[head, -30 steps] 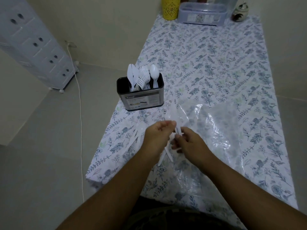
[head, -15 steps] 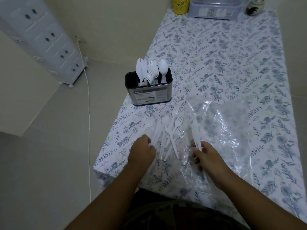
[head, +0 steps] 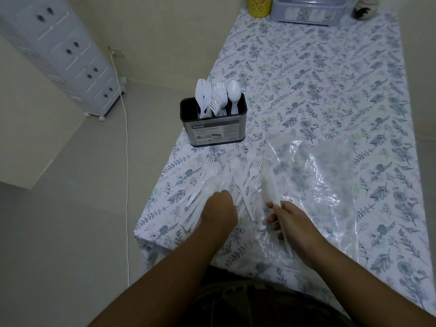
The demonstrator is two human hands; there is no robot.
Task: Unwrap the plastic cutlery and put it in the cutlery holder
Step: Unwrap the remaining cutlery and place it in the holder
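Two bare hands work at the near end of a table covered by a floral tablecloth [head: 330, 74]. The left hand [head: 219, 211] lies knuckles-up on the handle ends of a spread of loose white plastic cutlery [head: 236, 180], forks and spoons fanned out on the cloth with their heads pointing away from the person; its fingers are tucked under and out of sight, so whether they grip a piece cannot be told. The right hand [head: 290, 220] has its fingers curled round a white plastic knife [head: 271, 185], whose blade points away toward the far end of the table (the handle end pokes out below the palm). Just right of that hand, and partly under it, a crumpled clear plastic wrapper [head: 330, 180] lies flat on the cloth.

Beyond the loose pieces, near the table's left edge, stands the cutlery holder [head: 213, 129], a dark metal box with a label on its front, already holding upright white knives, forks and a spoon. At the far end sit a yellow cup [head: 259, 5], a clear lidded box [head: 309, 10] and a small patterned jar [head: 365, 7]. On the floor to the left stands a white drawer unit [head: 63, 50], with a white cable [head: 126, 161] trailing past it.
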